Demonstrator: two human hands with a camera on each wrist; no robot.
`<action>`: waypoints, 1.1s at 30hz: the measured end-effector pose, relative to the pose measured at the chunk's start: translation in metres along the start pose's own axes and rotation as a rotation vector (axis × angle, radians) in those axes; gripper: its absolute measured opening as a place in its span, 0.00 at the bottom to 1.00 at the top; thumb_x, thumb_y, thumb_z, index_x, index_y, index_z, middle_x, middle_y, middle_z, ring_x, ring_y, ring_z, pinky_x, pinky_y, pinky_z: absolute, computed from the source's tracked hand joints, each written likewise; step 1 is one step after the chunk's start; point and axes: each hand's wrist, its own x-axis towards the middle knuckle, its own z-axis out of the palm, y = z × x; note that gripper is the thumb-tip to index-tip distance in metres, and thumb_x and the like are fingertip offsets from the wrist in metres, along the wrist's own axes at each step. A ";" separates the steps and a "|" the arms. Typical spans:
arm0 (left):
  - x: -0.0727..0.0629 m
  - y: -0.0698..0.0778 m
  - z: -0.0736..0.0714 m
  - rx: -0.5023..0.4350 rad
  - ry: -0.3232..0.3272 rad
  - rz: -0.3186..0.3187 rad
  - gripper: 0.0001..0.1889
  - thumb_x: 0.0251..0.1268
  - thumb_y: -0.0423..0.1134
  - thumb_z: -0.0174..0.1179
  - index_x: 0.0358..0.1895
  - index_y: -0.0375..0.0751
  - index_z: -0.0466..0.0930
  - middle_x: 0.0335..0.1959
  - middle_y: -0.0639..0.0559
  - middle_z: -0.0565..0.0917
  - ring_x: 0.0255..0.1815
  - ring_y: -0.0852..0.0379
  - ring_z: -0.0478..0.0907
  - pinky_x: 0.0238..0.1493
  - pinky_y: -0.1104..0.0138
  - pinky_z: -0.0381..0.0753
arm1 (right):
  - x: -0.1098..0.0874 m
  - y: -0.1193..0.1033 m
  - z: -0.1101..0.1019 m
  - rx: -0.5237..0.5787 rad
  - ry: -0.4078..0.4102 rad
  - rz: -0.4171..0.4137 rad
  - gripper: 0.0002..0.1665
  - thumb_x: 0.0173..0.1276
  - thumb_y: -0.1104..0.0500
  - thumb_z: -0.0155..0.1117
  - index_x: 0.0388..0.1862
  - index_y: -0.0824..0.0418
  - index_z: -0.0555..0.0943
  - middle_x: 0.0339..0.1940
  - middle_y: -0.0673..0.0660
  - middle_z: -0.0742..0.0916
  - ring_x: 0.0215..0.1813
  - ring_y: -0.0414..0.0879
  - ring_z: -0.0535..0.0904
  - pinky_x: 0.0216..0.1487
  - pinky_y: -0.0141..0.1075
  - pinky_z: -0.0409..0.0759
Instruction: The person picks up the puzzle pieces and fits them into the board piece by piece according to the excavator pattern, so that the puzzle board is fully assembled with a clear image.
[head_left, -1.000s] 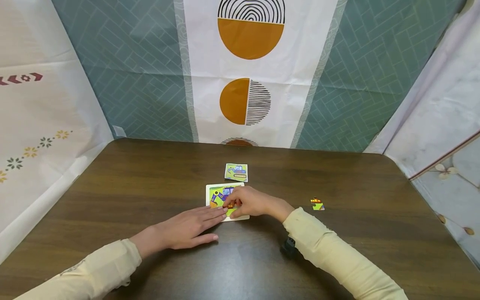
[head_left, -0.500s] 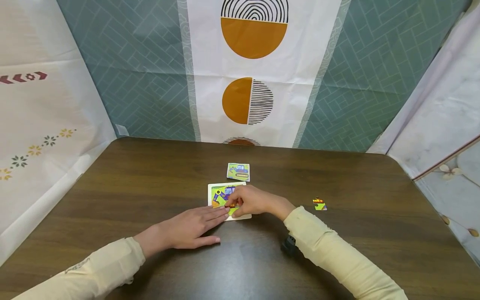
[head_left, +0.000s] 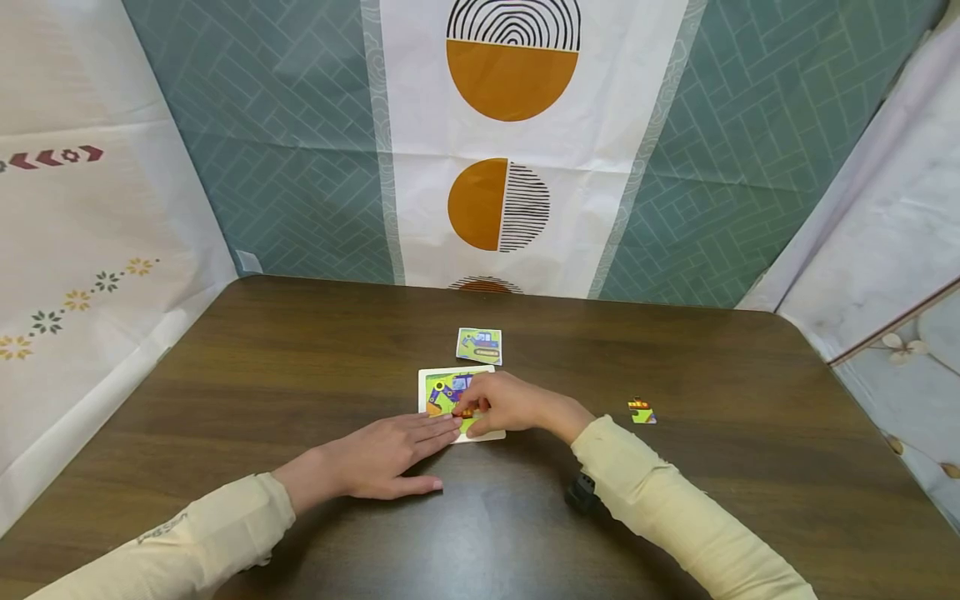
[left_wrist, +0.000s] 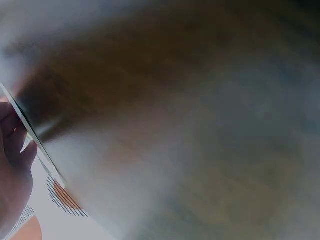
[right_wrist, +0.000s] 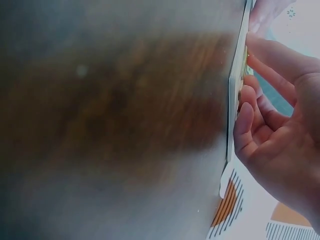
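In the head view a small picture puzzle (head_left: 422, 392) with a white border and a digger picture lies on the table. The straight fingers of my left hand (head_left: 382, 461) rest on its lower left. My right hand (head_left: 513, 402) bends over the puzzle's right side, its curled fingers and thumb pinching an orange-and-green puzzle piece (head_left: 467, 414), mostly covered by them. The right wrist view has my right hand (right_wrist: 292, 120) close against the puzzle's edge (right_wrist: 231, 100). In the left wrist view the puzzle's edge (left_wrist: 35, 135) shows beside part of a hand.
Just behind the puzzle lies a card (head_left: 480, 346) with a similar digger. A loose puzzle piece (head_left: 642, 411) lies to the right on the brown table (head_left: 315, 350). Patterned cloths (head_left: 300, 150) hang around the table's back and sides. A small black object (head_left: 581, 493) is by the right sleeve.
The head view has shifted slightly, so everything sits a little farther right in the frame. Both hands keep nearly the same pose on the puzzle.
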 end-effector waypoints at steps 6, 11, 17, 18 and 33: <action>-0.001 -0.001 0.002 -0.049 0.022 -0.014 0.32 0.76 0.56 0.44 0.69 0.32 0.67 0.70 0.44 0.67 0.71 0.53 0.62 0.68 0.57 0.63 | -0.006 0.002 -0.001 -0.021 0.040 -0.015 0.14 0.57 0.64 0.71 0.44 0.62 0.87 0.32 0.49 0.81 0.34 0.40 0.74 0.36 0.28 0.73; -0.001 -0.002 0.002 -0.055 0.047 -0.007 0.31 0.75 0.55 0.46 0.68 0.32 0.68 0.70 0.44 0.68 0.71 0.52 0.63 0.67 0.58 0.64 | -0.007 0.003 0.000 -0.011 0.083 -0.020 0.12 0.56 0.67 0.69 0.41 0.63 0.89 0.31 0.49 0.82 0.32 0.38 0.73 0.34 0.27 0.73; -0.001 -0.003 0.002 -0.060 0.047 -0.009 0.31 0.75 0.55 0.46 0.68 0.32 0.68 0.69 0.44 0.68 0.70 0.52 0.63 0.67 0.58 0.65 | -0.006 0.002 0.001 -0.026 0.112 -0.042 0.11 0.54 0.68 0.69 0.38 0.64 0.89 0.30 0.50 0.82 0.32 0.39 0.74 0.34 0.26 0.73; -0.001 -0.003 0.002 -0.063 0.044 -0.013 0.32 0.75 0.55 0.45 0.68 0.32 0.67 0.70 0.44 0.68 0.70 0.52 0.63 0.67 0.58 0.65 | -0.006 0.002 0.001 -0.029 0.112 -0.041 0.11 0.54 0.68 0.69 0.38 0.64 0.89 0.30 0.50 0.82 0.32 0.39 0.74 0.34 0.26 0.73; -0.001 -0.004 0.003 -0.083 0.040 -0.021 0.31 0.75 0.55 0.46 0.68 0.34 0.68 0.70 0.46 0.68 0.70 0.52 0.63 0.67 0.58 0.65 | -0.004 0.001 0.002 -0.009 0.085 -0.008 0.10 0.55 0.69 0.70 0.37 0.65 0.89 0.28 0.49 0.81 0.31 0.39 0.72 0.32 0.26 0.72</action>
